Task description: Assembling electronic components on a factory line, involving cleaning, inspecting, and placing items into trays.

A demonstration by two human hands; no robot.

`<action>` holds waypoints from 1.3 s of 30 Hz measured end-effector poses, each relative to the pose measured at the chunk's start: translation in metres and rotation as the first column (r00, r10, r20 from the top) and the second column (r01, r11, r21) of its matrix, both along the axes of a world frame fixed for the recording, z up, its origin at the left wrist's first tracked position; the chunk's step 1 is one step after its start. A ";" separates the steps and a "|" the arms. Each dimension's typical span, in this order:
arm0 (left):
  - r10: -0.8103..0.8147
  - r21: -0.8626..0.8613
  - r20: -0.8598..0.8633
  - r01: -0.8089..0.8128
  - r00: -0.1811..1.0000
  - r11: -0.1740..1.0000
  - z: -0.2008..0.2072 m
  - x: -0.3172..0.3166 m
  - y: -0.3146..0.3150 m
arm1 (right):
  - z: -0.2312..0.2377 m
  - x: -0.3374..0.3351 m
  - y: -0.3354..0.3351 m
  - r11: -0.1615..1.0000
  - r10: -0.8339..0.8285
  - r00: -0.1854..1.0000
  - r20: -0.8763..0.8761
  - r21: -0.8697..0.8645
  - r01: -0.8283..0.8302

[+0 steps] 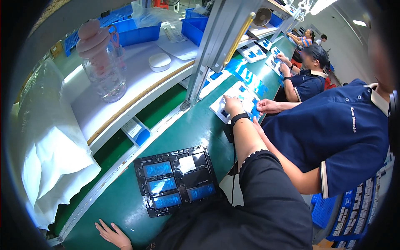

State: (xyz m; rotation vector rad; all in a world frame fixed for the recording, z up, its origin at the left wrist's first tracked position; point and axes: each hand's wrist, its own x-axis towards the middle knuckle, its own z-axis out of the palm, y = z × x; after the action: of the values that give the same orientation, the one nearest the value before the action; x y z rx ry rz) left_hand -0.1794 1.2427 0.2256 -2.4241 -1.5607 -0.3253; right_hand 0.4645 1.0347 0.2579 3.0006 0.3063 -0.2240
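Observation:
My left hand [113, 236] lies flat on the green worktop at the lower left, fingers spread, holding nothing. My right arm stretches far forward to the right, with a black band at the wrist. My right hand [233, 106] is over a white tray [218, 109] with dark and blue pieces, its index finger extended; I see nothing held in it. Beside it, a co-worker's hands [268, 106] are at a blue piece [254, 109] by the tray's right side. Between my arms lies a black plastic tray [175, 175] with several blue film-covered rectangular pieces [158, 168] and a white square [187, 164].
A metal post [204, 58] and a shelf edge [137, 102] border the worktop [112, 200]. The shelf carries a clear jug [104, 79] with a pink lid, a white box [159, 62] and blue bins [137, 35]. Co-workers in navy shirts [329, 129] sit along the right.

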 end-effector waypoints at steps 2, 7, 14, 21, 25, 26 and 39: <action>0.083 -0.112 -0.024 -0.085 0.996 0.990 -0.011 -0.002 0.008 | -0.001 0.013 -0.007 1.000 0.002 1.000 -0.009 -0.012 -0.003; 0.183 -0.231 -0.055 -0.191 0.981 0.954 -0.007 -0.008 0.002 | 0.026 0.009 0.004 0.991 0.134 0.986 -0.100 0.029 -0.132; 0.167 -0.245 -0.047 -0.173 0.985 0.954 -0.009 -0.002 0.004 | 0.026 0.018 -0.017 0.996 0.082 0.996 -0.038 0.027 -0.081; 0.148 -0.218 -0.033 -0.152 0.988 0.964 -0.012 -0.005 0.007 | -0.002 0.020 -0.020 0.958 -0.066 0.988 0.141 0.287 0.023; 0.149 -0.209 -0.035 -0.153 0.988 0.966 -0.014 -0.006 0.006 | 0.009 -0.028 0.036 0.580 -0.290 0.956 0.044 0.803 0.139; 0.173 -0.210 -0.047 -0.179 0.984 0.961 -0.013 -0.009 0.004 | 0.020 -0.059 0.055 0.456 -0.187 0.982 -0.030 0.883 0.113; 0.173 -0.199 -0.044 -0.178 0.984 0.964 -0.015 -0.008 0.005 | 0.001 -0.279 -0.031 0.659 0.637 0.761 0.119 0.428 -0.619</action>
State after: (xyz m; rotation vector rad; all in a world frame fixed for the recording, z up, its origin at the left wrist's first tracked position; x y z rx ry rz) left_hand -0.1877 1.2481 0.2110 -2.3985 -1.8631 -0.1057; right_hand 0.1860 1.0033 0.2585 3.0556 1.5704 -0.1548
